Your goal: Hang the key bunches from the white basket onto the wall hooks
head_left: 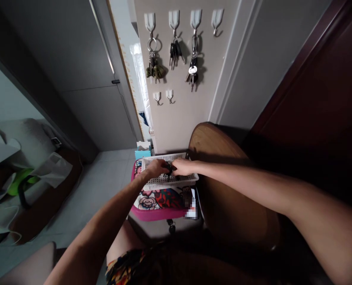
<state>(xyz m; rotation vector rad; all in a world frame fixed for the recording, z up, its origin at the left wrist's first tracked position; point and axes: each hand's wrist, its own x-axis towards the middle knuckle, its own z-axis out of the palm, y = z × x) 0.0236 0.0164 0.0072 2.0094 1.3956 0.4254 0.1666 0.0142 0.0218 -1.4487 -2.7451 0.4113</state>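
Observation:
Both my hands reach into a white slotted plastic basket [152,185] that rests on a pink floral cushion [161,202]. My left hand [157,168] and my right hand [182,166] meet over the basket, fingers curled round a small dark thing [169,170] between them. It looks like a key bunch, but it is too small to be sure. On the beige wall panel above hang three key bunches [154,67] [176,51] [193,71] on white hooks. One hook [216,20] at the top right and two small lower hooks [163,96] are bare.
A round wooden table top [223,186] stands right of the basket. A dark red door [321,91] is at the far right. On the tiled floor [101,178] at the left lie a cloth-covered seat [27,138] and bags. A teal box [142,152] sits behind the basket.

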